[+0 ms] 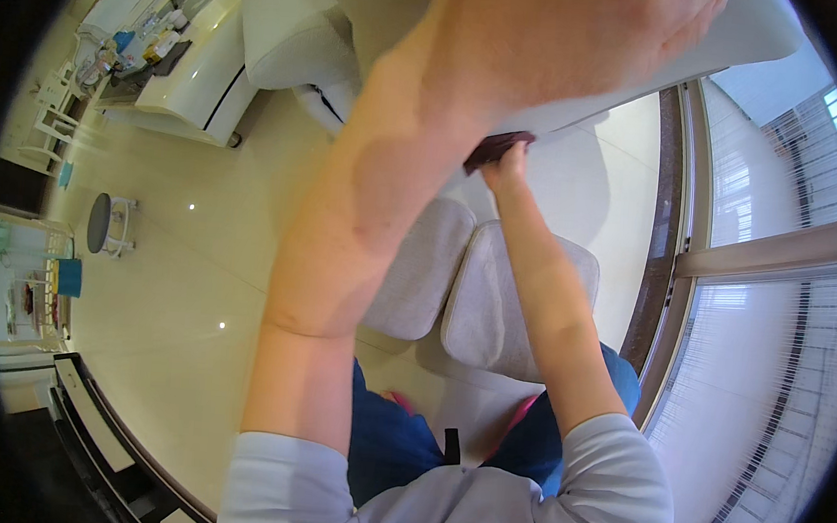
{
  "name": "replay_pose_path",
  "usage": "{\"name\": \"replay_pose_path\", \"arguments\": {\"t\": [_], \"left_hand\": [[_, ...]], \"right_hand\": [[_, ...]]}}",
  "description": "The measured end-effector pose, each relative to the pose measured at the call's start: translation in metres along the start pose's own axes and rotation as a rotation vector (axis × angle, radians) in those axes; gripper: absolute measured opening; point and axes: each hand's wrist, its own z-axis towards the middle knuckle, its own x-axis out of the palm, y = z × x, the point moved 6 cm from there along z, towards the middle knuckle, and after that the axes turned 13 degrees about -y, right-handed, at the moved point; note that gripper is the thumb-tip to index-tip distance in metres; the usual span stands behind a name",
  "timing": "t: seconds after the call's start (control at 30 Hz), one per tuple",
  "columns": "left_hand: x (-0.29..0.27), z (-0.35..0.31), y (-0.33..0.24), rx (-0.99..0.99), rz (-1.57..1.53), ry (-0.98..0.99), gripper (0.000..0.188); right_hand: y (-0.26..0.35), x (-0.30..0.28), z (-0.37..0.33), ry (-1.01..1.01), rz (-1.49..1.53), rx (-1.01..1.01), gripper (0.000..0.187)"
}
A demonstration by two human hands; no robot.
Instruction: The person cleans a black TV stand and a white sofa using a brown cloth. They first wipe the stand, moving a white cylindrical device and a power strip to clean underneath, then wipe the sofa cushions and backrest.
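My left hand is raised close to the camera at the top, in front of a pale sofa. It is blurred, its fingers are mostly out of sight, and whether it holds anything cannot be made out. Farther down and away, my right hand is closed on a dark maroon cloth, against the lower side of the pale sofa. My left forearm hides part of the cloth. Below my hands, two grey seat cushions lie side by side in front of my legs.
A glossy white table crowded with small items stands at the far left. A round grey-topped stool is on the pale tiled floor. Sliding glass doors run along the right. A dark-edged cabinet is at lower left.
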Motion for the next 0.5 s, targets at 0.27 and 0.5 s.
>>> {"name": "replay_pose_path", "arguments": {"t": [0.27,0.5], "left_hand": [[-0.201,-0.018,-0.051,-1.034,0.349,0.624,0.044],[-0.27,-0.023,-0.027,-1.278,0.518,0.338,0.033]], "right_hand": [[-0.115,0.05,-0.084,0.43,-0.223,-0.008,0.062],[-0.055,0.104,-0.213,0.183,-0.652,-0.909,0.045]]}}
